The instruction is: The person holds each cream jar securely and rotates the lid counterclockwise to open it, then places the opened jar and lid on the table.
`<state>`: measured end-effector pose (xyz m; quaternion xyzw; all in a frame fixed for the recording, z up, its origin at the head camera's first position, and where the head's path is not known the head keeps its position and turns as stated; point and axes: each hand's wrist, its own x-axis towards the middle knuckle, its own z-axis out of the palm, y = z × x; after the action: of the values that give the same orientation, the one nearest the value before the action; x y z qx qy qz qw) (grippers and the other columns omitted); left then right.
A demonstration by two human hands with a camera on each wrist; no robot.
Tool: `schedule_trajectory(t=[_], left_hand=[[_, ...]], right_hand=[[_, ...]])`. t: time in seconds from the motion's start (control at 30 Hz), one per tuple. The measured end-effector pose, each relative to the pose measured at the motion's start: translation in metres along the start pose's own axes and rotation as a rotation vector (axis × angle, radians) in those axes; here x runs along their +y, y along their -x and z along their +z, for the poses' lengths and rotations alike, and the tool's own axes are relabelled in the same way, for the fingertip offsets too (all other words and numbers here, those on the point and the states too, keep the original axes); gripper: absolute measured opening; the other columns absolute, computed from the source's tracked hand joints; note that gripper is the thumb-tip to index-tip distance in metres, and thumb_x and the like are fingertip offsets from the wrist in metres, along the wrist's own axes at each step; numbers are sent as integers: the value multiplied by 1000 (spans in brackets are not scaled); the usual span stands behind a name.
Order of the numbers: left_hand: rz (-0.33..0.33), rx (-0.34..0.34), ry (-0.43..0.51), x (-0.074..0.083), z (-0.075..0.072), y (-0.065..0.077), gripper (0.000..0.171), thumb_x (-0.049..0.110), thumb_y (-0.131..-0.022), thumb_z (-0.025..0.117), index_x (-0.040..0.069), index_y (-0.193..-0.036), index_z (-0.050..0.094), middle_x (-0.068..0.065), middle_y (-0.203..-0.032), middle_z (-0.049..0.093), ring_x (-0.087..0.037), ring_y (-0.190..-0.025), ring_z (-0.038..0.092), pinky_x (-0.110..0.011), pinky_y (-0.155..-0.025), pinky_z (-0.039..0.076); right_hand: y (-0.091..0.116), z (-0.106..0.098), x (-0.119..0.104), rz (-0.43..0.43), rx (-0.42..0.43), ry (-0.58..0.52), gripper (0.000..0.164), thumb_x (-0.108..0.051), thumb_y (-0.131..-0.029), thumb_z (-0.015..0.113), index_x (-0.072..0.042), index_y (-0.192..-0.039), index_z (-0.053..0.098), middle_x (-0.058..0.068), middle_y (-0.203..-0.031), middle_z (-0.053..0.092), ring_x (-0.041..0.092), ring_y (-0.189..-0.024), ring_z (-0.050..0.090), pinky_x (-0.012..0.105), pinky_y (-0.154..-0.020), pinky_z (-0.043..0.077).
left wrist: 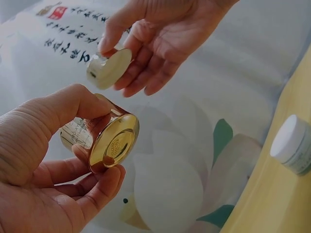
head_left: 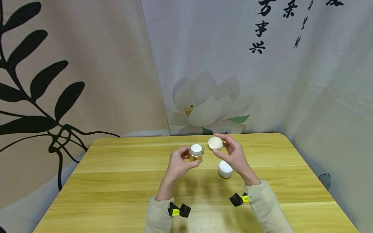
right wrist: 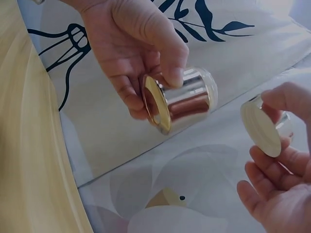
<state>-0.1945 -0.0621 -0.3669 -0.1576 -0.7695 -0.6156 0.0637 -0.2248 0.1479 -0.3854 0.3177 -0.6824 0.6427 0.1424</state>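
Observation:
My left hand [head_left: 181,163] holds a shiny gold cosmetic jar [head_left: 196,154] by its side, thumb and fingers around it. A white disc [head_left: 196,148] covers the jar's mouth. In the left wrist view the jar's gold base [left wrist: 116,143] faces the camera, with small print on it. To the right, my right hand [head_left: 235,155] pinches a round gold lid [head_left: 215,143] by its rim, pale inner side toward the head camera. Lid and jar are held apart above the table. In the right wrist view, the lid's cream inside [right wrist: 260,127] shows between thumb and fingers.
A second jar [head_left: 225,169], white-topped, stands on the wooden table [head_left: 116,181] below my right hand. Behind the table hangs a curtain [head_left: 116,64] printed with leaves, a lotus and black characters. Black wrist cameras [head_left: 185,210] sit at both sleeves.

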Motion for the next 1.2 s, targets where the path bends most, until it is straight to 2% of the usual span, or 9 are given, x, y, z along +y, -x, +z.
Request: schedule_trajectory(t=[0.23, 0.47, 0.67, 0.73, 0.9, 0.97, 1.1, 1.2], left_hand=[[-18, 4, -1, -2, -3, 1, 40, -7, -69, 73, -12, -107, 62, -14, -94, 62, -23, -83, 53, -33, -76, 48], [-18, 5, -5, -2, -5, 2, 40, -8, -69, 72, -12, -107, 61, -16, -96, 62, -23, -85, 53, -39, -78, 48], [-20, 4, -17, -3, -6, 3, 40, -8, -69, 72, -12, -108, 61, -17, -97, 62, -23, -85, 52, -29, -76, 47], [-24, 6, -15, -3, -6, 3, 40, -7, -69, 72, -12, -108, 61, -16, -97, 62, -23, -85, 53, -31, -77, 47], [-30, 12, -6, -2, -7, 4, 40, -8, -70, 72, -12, -108, 61, -17, -97, 61, -25, -87, 54, -46, -82, 47], [-34, 14, -9, -1, -8, 5, 40, -8, -70, 72, -12, -108, 61, -18, -97, 61, -25, -87, 53, -47, -83, 47], [-46, 20, -30, -1, -10, 5, 39, -8, -70, 72, -12, -107, 61, -18, -97, 61, -24, -86, 52, -41, -81, 48], [-39, 26, -33, -4, -11, 4, 39, -8, -70, 72, -13, -107, 60, -19, -97, 61, -25, -86, 52, -45, -82, 48]], right_hand=[[7, -7, 3, 15, 52, -27, 53, 20, -75, 62, 17, -125, 43, 3, -122, 52, 10, -105, 52, 21, -88, 43], [11, -14, 3, 5, 90, -71, 50, 23, -73, 62, 19, -118, 40, 4, -116, 55, 12, -101, 54, 22, -86, 43], [16, -22, 1, -4, 90, -43, 49, 22, -74, 62, 19, -118, 40, 8, -119, 54, 13, -102, 54, 22, -88, 43], [18, -24, 0, -1, 94, -37, 49, 21, -74, 62, 18, -118, 41, 7, -118, 54, 13, -102, 53, 21, -87, 42], [21, -30, -2, 11, 112, -30, 49, 23, -73, 61, 18, -118, 41, 5, -116, 55, 12, -100, 54, 21, -86, 42], [23, -32, -2, 15, 119, -24, 49, 24, -73, 60, 19, -118, 41, 5, -115, 55, 11, -100, 54, 21, -86, 42], [26, -37, -3, 22, 128, 1, 49, 24, -73, 60, 18, -118, 42, 4, -115, 54, 10, -100, 54, 20, -86, 42], [28, -42, -4, 24, 129, 16, 48, 23, -73, 60, 18, -118, 42, 4, -114, 54, 10, -100, 54, 20, -86, 42]])
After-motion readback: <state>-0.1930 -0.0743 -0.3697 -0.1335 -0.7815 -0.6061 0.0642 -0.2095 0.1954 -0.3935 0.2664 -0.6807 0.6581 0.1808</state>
